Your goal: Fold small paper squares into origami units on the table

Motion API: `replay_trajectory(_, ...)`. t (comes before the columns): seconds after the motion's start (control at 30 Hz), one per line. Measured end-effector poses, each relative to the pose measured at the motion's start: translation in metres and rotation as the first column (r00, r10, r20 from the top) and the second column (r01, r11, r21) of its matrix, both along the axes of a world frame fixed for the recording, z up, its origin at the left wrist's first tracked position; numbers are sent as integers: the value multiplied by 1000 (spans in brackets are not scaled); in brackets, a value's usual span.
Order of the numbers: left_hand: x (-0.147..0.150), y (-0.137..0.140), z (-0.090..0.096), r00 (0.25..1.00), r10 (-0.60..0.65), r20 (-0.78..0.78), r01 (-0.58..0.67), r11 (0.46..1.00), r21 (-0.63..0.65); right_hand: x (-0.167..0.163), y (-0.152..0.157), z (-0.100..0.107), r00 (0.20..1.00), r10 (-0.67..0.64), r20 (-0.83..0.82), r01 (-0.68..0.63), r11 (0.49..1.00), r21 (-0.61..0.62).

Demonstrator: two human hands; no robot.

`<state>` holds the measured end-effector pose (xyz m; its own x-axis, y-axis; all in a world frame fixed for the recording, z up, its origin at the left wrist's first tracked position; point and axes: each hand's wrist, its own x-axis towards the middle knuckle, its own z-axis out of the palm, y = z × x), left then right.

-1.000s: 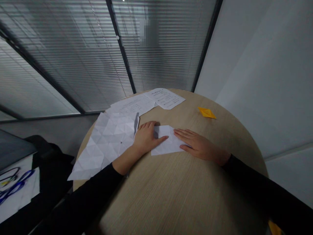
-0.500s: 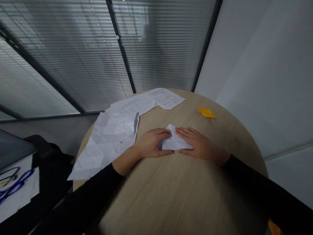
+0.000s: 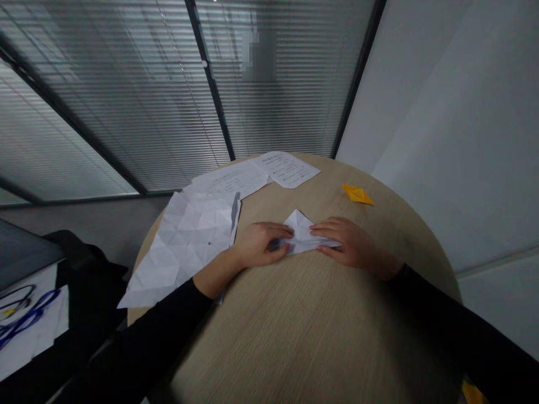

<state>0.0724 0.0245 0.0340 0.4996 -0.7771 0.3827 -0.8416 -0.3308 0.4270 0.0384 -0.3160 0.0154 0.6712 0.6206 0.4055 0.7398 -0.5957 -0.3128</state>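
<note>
A small folded piece of white paper (image 3: pixel 300 229) lies on the wooden table, its peak pointing away from me. My left hand (image 3: pixel 261 243) grips its left side, fingers over the top and thumb at the near edge. On the other side my right hand (image 3: pixel 347 241) has the right corner between fingers and thumb. The near edge of the paper looks partly raised between the hands. Some of the paper is hidden under my fingers.
Creased white sheets (image 3: pixel 191 230) cover the table's left side. Printed pages (image 3: pixel 288 169) lie at the far edge. A yellow folded paper piece (image 3: pixel 357 194) sits at the back right. Blue cord (image 3: pixel 29 320) rests on papers at the lower left. Blinds (image 3: pixel 286 112) stand behind the table (image 3: pixel 311 331).
My right hand has shifted slightly outward, and its thumb now pinches the paper's right corner. The paper's lower edge has lifted and narrowed. My left thumb has moved up onto the near edge.
</note>
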Motion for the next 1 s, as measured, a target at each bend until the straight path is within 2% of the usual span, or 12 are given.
replay_trajectory(0.1, 2, 1, -2, 999, 35, -12, -35, 999, -3, 1, -1, 0, 1000, -6, 16, 6, 1000, 13)
replay_trajectory(0.23, 2, -1, -2, 976, 193, -97, -194, 981, -1, 5, 0, -7, 999, -45, 12, 44, 998, 33)
replay_trajectory(0.33, 4, -3, -4, 951, 269, -155, -276, 960, -32, 9, 1, -15, 992, -124, -31, 127, 987, 95)
replay_trajectory(0.47, 8, -5, -9, 942, 336, -19, -336, 942, -9, 12, -1, -23, 981, -186, -44, 190, 976, 108)
replay_trajectory(0.57, 9, -4, -11, 940, 335, 60, -338, 940, 40, 13, -2, -26, 986, -162, -47, 166, 982, 86)
replay_trajectory(0.7, 9, -3, -13, 955, 292, 58, -294, 955, 44, 10, -1, -22, 990, -125, -61, 130, 988, 81)
replay_trajectory(0.8, 12, -2, -15, 963, 268, -8, -268, 964, 4, 8, 1, -16, 992, -125, -32, 127, 990, 62)
replay_trajectory(1.0, 13, -3, -15, 938, 286, -197, -306, 948, -82, 1, 11, -7, 996, -73, 47, 73, 997, 1)
